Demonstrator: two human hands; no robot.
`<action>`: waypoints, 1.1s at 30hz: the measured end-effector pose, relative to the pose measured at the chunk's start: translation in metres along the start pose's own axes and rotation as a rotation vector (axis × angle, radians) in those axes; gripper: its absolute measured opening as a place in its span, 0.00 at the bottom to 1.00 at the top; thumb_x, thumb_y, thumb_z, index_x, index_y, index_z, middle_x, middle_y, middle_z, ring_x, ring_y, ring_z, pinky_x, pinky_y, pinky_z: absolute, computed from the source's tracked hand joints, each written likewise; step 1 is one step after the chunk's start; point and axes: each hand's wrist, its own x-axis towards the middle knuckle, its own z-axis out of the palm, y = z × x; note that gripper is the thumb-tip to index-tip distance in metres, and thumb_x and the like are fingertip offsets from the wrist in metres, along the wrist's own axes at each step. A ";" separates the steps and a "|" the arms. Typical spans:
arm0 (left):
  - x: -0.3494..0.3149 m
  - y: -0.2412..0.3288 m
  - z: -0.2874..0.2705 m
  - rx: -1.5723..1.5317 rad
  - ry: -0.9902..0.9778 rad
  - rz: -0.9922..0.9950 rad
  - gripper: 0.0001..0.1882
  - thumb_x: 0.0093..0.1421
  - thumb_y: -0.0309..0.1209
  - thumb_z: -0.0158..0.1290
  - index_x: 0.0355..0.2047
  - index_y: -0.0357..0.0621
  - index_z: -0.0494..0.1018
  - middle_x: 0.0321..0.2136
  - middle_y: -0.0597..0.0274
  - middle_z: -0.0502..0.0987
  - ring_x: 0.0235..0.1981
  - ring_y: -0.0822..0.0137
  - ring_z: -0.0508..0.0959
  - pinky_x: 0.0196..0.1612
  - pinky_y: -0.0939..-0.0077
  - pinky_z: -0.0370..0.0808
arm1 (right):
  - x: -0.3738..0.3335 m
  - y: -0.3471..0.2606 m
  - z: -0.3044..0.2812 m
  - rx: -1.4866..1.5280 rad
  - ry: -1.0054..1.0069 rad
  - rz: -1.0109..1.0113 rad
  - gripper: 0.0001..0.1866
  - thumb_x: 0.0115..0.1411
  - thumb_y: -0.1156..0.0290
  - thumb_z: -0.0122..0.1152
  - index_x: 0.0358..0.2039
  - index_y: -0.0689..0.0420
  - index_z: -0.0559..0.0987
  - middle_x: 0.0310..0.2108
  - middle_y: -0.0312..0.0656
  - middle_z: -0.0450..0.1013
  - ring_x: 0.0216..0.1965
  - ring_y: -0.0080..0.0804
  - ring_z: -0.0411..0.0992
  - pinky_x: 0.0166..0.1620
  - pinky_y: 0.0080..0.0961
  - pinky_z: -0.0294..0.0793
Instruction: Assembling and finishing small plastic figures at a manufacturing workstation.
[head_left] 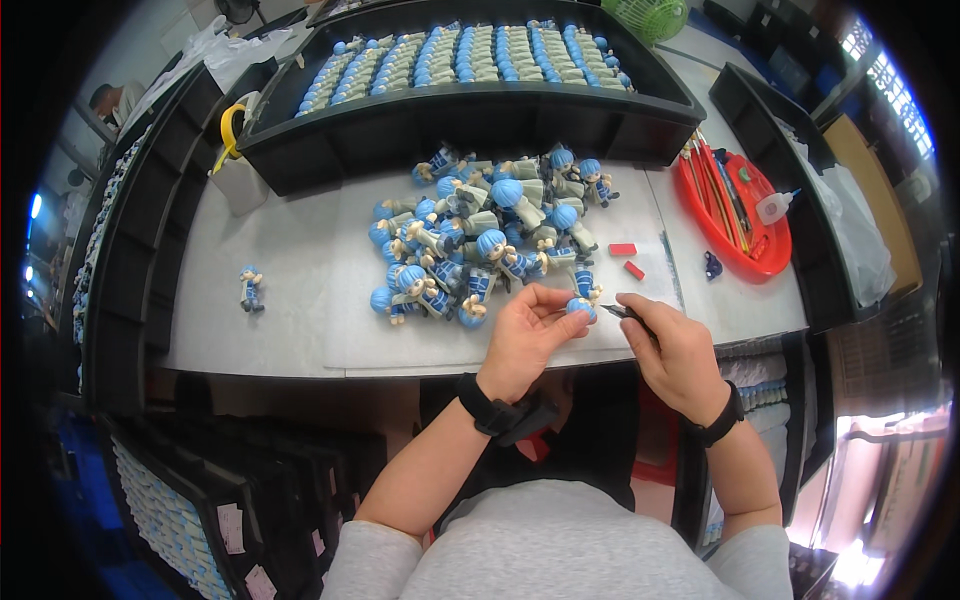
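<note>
Blue-haired figurine (580, 307) is pinched by the head between thumb and fingers of my left hand (528, 335), just over the near edge of the tabletop, in front of the pile. My right hand (678, 355) is closed round a dark pen-like tool (636, 320), its tip right by the figurine; can't tell if they're touching. From way over here I'd guess light, stiff plastic, a bit slick on the round hair, with limbs that could snap or scuff. I'd go for the head or chunky torso, never the arms.

Just beyond, a loose heap of figurines (491, 245), plus two small red blocks (622, 249). Off right, a red oval dish (768, 262) has brushes (722, 200) and a little squeeze bottle (772, 207). Far left, a pale cup (240, 188) has something yellow-handled (230, 130) in it. At the back, a big black tray (480, 125) is packed with neat rows of figurines (460, 60).
</note>
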 end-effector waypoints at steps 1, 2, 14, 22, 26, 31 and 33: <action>0.000 -0.001 -0.001 -0.011 0.002 0.000 0.12 0.53 0.20 0.50 0.37 0.33 0.63 0.36 0.52 0.72 0.38 0.64 0.75 0.41 0.77 0.73 | 0.000 0.000 0.002 0.001 0.000 0.000 0.09 0.51 0.73 0.54 0.34 0.57 0.73 0.21 0.43 0.70 0.21 0.39 0.70 0.25 0.28 0.68; 0.000 -0.001 -0.001 -0.021 0.004 0.000 0.13 0.52 0.19 0.51 0.38 0.33 0.63 0.36 0.52 0.72 0.38 0.64 0.75 0.41 0.78 0.73 | 0.001 0.001 0.005 -0.007 0.013 -0.008 0.08 0.50 0.72 0.55 0.33 0.57 0.73 0.20 0.43 0.70 0.20 0.38 0.69 0.23 0.28 0.67; -0.001 -0.001 0.000 -0.062 0.018 0.016 0.13 0.50 0.19 0.52 0.36 0.35 0.64 0.35 0.54 0.72 0.35 0.69 0.74 0.40 0.78 0.74 | 0.004 0.002 0.019 -0.223 0.122 -0.061 0.08 0.47 0.65 0.60 0.24 0.56 0.74 0.14 0.38 0.65 0.16 0.33 0.67 0.18 0.26 0.63; 0.000 -0.002 0.000 -0.061 0.009 0.024 0.12 0.51 0.19 0.52 0.36 0.35 0.64 0.35 0.54 0.72 0.35 0.70 0.74 0.40 0.78 0.74 | 0.007 0.002 0.016 -0.334 0.144 -0.113 0.10 0.47 0.62 0.60 0.21 0.55 0.73 0.14 0.36 0.63 0.16 0.31 0.66 0.18 0.25 0.62; 0.000 -0.001 0.001 -0.046 0.022 0.019 0.13 0.50 0.19 0.53 0.36 0.35 0.64 0.35 0.54 0.71 0.35 0.70 0.74 0.40 0.78 0.74 | 0.008 0.001 0.016 -0.353 0.144 -0.128 0.10 0.47 0.62 0.60 0.21 0.55 0.73 0.13 0.36 0.62 0.16 0.31 0.65 0.17 0.25 0.62; -0.001 0.001 0.003 -0.036 0.034 0.019 0.13 0.50 0.18 0.53 0.36 0.35 0.65 0.35 0.54 0.71 0.35 0.70 0.74 0.40 0.79 0.74 | 0.008 0.000 0.016 -0.367 0.141 -0.126 0.10 0.46 0.63 0.60 0.21 0.55 0.74 0.13 0.36 0.62 0.15 0.30 0.65 0.17 0.25 0.62; -0.001 0.000 0.003 -0.034 0.035 0.024 0.13 0.50 0.18 0.53 0.36 0.35 0.65 0.35 0.54 0.71 0.35 0.70 0.74 0.41 0.79 0.73 | 0.008 0.000 0.016 -0.371 0.141 -0.120 0.09 0.46 0.63 0.60 0.21 0.55 0.74 0.12 0.36 0.62 0.15 0.30 0.65 0.17 0.25 0.62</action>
